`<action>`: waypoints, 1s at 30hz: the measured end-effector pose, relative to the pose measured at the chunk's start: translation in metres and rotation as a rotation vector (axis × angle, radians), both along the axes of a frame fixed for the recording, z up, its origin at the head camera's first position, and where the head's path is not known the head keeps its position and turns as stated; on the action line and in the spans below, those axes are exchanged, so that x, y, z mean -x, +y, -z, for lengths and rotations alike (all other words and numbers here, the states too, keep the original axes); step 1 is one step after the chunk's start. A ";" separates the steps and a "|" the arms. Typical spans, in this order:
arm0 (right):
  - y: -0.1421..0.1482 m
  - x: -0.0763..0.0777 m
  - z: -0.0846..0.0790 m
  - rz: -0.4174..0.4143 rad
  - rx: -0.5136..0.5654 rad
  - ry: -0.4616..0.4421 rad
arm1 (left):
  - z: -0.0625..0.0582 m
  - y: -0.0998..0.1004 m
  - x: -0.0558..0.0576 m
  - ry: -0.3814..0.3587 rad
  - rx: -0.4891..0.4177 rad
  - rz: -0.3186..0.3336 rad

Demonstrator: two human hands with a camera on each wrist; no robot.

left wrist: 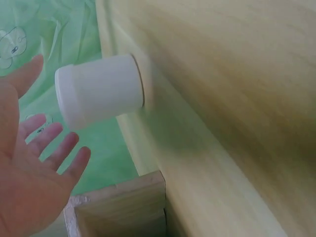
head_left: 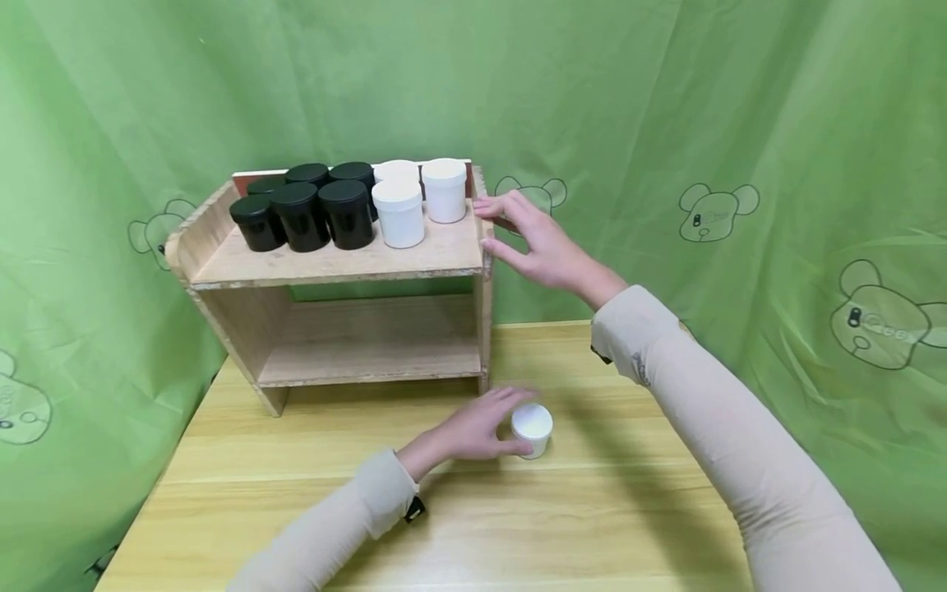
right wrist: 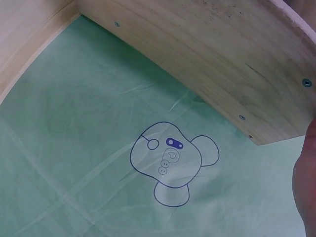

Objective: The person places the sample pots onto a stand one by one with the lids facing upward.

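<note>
A white lidded jar (head_left: 532, 427) stands upright on the wooden table. Beside it is my left hand (head_left: 481, 425), thumb and fingers spread to either side of the jar. In the left wrist view a gap shows between that hand (left wrist: 37, 173) and the jar (left wrist: 101, 89). My right hand (head_left: 543, 242) is at the upper right side panel of a wooden shelf (head_left: 336, 271), fingers extended; whether the fingertips touch the panel is unclear. Only a blurred sliver of this hand (right wrist: 305, 182) appears in the right wrist view.
On the shelf's top board stand several black lidded jars (head_left: 299, 218) at left and three white jars (head_left: 399, 215) at right. The lower shelf board (head_left: 370, 341) lies beneath. Green curtain (head_left: 703, 99) printed with bear faces hangs behind and around the table (head_left: 592, 510).
</note>
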State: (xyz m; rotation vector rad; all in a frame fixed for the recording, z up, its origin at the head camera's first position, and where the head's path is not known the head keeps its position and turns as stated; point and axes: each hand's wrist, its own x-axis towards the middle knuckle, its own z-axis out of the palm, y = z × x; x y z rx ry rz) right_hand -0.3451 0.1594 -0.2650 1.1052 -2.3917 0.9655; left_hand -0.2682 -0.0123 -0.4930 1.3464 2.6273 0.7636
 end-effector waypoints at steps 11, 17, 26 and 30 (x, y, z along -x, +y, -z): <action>-0.001 0.000 -0.002 -0.010 0.022 0.004 | 0.008 0.007 0.003 0.010 0.005 0.039; -0.007 0.001 -0.001 -0.031 0.024 0.010 | 0.008 0.003 0.005 0.018 -0.001 0.078; -0.005 -0.001 -0.002 0.006 0.020 0.011 | 0.002 0.002 0.004 -0.021 0.013 0.097; -0.002 -0.002 -0.001 0.018 0.021 0.010 | 0.001 0.002 0.002 0.005 0.010 0.106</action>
